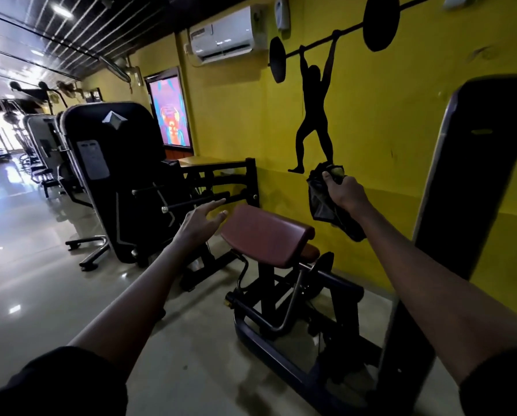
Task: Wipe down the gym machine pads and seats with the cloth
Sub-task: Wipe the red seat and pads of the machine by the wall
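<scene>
the right hand point(345, 192) is raised in front of the yellow wall point(386, 115), fingers curled round a dark cloth point(326, 205) that hangs bunched below the fist, above and to the right of the reddish-brown pad point(266, 234). the left hand point(201, 220) reaches forward with fingers straight and spread, holding nothing, its fingertips just beside the pad's left edge. a tall black upright pad point(476, 175) stands at the right.

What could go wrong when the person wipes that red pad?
1. The cloth hangs bunched from the right hand, so a swipe might clean only a narrow strip of the red pad.
2. The open left hand looks close to a metal bar and could bump it.
</scene>
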`<act>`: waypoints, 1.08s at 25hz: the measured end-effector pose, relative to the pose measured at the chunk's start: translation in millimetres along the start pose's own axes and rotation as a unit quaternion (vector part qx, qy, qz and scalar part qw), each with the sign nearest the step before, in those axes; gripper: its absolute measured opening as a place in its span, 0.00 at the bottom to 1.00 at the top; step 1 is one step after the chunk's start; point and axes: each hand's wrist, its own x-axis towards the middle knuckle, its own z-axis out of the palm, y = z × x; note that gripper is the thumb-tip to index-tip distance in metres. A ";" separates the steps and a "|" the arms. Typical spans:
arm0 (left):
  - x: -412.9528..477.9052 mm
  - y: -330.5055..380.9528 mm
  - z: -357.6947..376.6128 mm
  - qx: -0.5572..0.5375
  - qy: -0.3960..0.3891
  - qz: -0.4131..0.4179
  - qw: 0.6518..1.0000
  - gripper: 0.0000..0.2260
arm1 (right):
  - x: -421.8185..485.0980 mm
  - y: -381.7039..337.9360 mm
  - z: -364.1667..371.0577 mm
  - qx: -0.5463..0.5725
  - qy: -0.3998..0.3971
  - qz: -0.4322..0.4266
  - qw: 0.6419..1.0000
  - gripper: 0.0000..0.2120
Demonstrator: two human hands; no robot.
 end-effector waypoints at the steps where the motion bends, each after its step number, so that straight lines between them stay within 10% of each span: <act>1: 22.0 -11.3 2.7 0.002 0.000 0.003 1.000 0.20 | 15.0 -1.3 13.4 -0.002 0.003 0.004 1.000 0.25; 27: 561.9 -317.2 198.1 -0.037 -0.181 0.062 0.981 0.22 | 443.8 90.4 342.0 -0.133 0.097 0.137 0.977 0.25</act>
